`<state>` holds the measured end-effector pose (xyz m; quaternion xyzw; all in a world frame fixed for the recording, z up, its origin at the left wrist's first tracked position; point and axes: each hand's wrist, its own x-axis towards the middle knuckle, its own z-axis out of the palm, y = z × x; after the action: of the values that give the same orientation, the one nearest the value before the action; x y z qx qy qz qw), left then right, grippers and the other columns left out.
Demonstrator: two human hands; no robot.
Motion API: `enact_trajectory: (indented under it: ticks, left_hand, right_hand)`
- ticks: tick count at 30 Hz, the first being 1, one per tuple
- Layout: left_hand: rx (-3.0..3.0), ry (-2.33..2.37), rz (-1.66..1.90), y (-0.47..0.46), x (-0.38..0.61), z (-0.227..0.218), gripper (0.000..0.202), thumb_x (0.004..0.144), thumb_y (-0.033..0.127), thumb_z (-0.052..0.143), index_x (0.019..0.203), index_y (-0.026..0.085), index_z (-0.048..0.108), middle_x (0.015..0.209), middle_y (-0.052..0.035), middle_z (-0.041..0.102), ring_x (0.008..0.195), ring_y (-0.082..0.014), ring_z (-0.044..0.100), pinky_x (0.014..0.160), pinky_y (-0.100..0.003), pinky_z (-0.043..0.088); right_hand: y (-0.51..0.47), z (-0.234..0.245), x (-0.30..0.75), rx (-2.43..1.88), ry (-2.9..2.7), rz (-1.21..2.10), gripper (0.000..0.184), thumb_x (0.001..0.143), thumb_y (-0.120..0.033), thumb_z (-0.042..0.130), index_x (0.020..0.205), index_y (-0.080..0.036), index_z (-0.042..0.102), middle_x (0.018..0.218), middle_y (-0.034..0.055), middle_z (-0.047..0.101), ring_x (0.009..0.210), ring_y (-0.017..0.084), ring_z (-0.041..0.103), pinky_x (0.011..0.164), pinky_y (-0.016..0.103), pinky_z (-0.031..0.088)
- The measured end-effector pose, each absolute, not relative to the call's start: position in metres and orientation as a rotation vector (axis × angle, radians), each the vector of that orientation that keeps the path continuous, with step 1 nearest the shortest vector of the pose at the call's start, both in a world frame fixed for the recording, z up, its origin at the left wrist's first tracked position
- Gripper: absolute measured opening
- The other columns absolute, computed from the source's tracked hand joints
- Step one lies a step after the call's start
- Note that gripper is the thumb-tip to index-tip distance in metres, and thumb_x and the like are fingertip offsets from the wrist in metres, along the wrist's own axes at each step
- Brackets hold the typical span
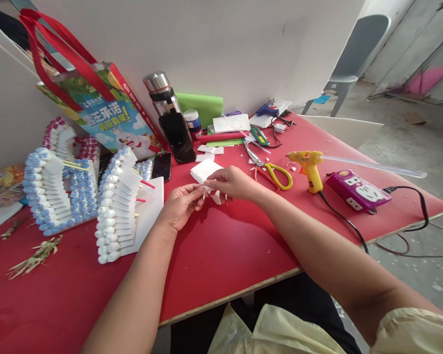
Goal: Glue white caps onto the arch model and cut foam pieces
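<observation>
My left hand and my right hand meet over the middle of the red table. Their fingers pinch a thin, soft white piece that looks like tissue paper; its folds are partly hidden by the fingers. Just behind the fingertips lies a stack of white tissue squares. Left of my left hand stands a curved white model, its edge lined with rolled white and pale blue tips. A similar blue-tipped model stands farther left.
A yellow glue gun, a purple power strip and scissors lie to the right. At the back are a steel flask, a black phone and a printed bag. Cables run over the table's right edge.
</observation>
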<state>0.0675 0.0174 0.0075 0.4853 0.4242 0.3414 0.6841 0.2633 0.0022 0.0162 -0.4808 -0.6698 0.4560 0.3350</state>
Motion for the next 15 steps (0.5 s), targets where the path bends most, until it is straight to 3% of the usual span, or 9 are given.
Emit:
enact_trajectory:
  ticks: [7,12,15]
  left_hand:
    - [1.116,0.93,0.777,0.017,0.068,0.006,0.026,0.072,0.032,0.083,0.087,0.011,0.076,0.072,-0.0034,0.063,0.056,-0.006,0.05,0.046,-0.018,0.036]
    - [1.153,0.933,0.928,0.015,0.075,-0.001,0.027,0.072,0.03,0.083,0.09,0.012,0.075,0.069,-0.0024,0.064,0.057,-0.008,0.054,0.05,-0.019,0.041]
    - [1.178,0.928,1.054,0.013,0.08,-0.006,0.026,0.072,0.029,0.082,0.091,0.013,0.075,0.068,-0.002,0.065,0.056,-0.0086,0.055,0.052,-0.02,0.043]
  right_hand:
    - [-0.001,0.018,0.26,-1.231,-1.753,1.242,0.022,0.089,-0.019,0.052,0.071,-0.014,0.064,0.057,0.0007,0.065,0.041,0.009,0.057,0.041,0.019,0.042]
    - [-0.005,0.023,0.254,-1.36,-1.714,1.145,0.025,0.089,-0.019,0.052,0.064,-0.016,0.054,0.053,0.0018,0.065,0.036,0.01,0.053,0.04,0.02,0.041]
    - [-0.008,0.023,0.25,-1.385,-1.729,0.991,0.022,0.09,-0.02,0.051,0.068,-0.017,0.055,0.051,0.001,0.064,0.038,0.01,0.055,0.042,0.019,0.04]
